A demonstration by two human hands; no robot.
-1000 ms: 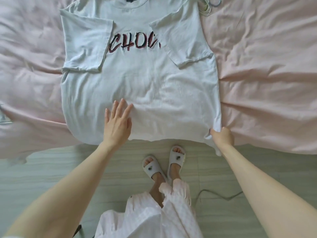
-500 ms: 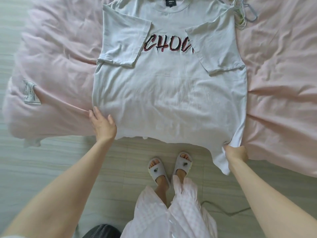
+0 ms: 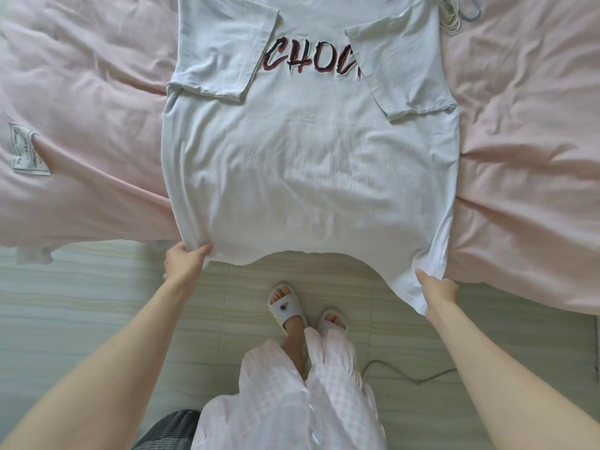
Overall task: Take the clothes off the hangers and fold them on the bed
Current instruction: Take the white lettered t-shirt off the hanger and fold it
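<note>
Pink duvet [image 3: 81,92] under T-shirt [image 3: 308,164]; left hand [image 3: 183,263] and right hand [image 3: 436,292] seemingly pinch hem corners; lift evenly, fold far.

White T-shirt [image 3: 308,164] flat on bed, sleeves folded inward.

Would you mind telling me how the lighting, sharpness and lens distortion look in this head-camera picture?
Head view: soft, even daylight with no glare, only faint shadows in the creases of the pink bedding; the T-shirt and its lettering are sharp; the left hand and right hand show no motion blur; the wide-angle lens stretches both forearms toward the lower corners.
</note>
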